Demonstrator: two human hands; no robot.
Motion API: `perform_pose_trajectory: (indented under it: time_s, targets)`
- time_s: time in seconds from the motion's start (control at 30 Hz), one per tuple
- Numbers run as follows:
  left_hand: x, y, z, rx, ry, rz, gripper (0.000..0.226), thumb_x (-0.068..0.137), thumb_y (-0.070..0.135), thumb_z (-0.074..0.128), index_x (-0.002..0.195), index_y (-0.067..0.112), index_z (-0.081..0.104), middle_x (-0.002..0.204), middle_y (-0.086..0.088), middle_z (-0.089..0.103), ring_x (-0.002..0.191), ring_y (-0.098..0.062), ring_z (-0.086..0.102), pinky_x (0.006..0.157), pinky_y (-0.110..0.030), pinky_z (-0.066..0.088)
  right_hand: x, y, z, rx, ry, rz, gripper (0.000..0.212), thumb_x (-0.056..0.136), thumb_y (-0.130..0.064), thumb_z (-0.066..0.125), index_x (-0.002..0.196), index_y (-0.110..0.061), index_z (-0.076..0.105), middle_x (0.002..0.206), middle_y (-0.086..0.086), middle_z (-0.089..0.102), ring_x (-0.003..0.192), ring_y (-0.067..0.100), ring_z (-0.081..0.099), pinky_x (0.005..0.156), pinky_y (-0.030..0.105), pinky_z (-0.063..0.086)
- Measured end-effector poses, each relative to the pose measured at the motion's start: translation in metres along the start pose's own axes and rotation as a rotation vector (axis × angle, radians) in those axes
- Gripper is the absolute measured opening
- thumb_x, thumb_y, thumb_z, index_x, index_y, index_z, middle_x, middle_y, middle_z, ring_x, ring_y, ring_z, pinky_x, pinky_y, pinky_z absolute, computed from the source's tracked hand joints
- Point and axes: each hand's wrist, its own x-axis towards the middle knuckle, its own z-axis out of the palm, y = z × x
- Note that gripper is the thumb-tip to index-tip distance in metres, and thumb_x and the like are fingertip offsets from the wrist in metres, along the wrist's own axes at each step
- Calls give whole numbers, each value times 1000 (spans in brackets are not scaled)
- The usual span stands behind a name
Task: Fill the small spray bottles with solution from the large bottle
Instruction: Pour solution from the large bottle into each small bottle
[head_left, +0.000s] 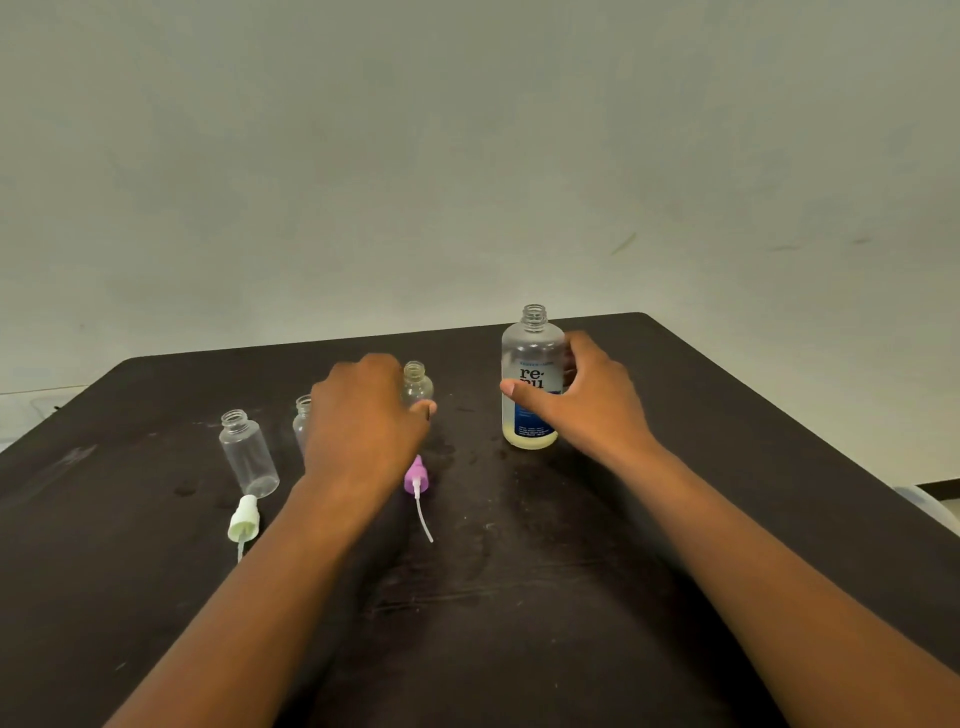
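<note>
Forearms outstretched, right hand (582, 400) seemingly around large bottle (531, 384)

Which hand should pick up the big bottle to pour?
The right hand. It is already wrapped around the large bottle, which stands open with a little solution at the bottom. The left hand is busy holding a small bottle, steadying it, so it seems ready to receive the pour.
</note>
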Motion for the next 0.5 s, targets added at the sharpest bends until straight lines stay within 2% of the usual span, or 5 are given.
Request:
perform_pose_trajectory:
  time_s: [0.13,0.27,0.33,0.4,0.5]
  targets:
    - [1,14,-2,-195,75,61,25,87,38,79,105,20,78,97,2,78,92,-19,70,80,-26,41,-2,-1,4,38,41,-1,77,67,-76,80,126,-32,55,121,-12,69,113,14,68,92,45,61]
    - [-4,18,9,-406,113,128,22,93,42,75,112,32,76,92,22,68,86,0,65,84,-28,49,-3,-3,7,83,99,0,71,69,-68,86,123,-29,61,119,-9,73,110,13,69,90,40,61]
    - [-6,16,14,-456,109,127,22,94,44,73,114,36,74,92,24,68,79,1,64,78,-27,50,-4,-4,8,98,118,5,69,69,-65,87,123,-29,62,117,-9,74,108,12,70,90,40,61]
    - [-6,16,21,-492,93,111,29,93,46,73,121,36,72,97,20,72,73,-4,63,72,-27,49,-5,-3,7,99,140,1,68,69,-65,88,122,-30,63,116,-10,74,106,11,70,89,41,61]
    - [-7,13,29,-524,76,109,38,91,48,76,125,32,73,100,16,72,75,-7,62,70,-25,49,-6,-5,6,85,166,-30,70,69,-66,86,125,-31,63,115,-11,73,105,10,70,89,40,62]
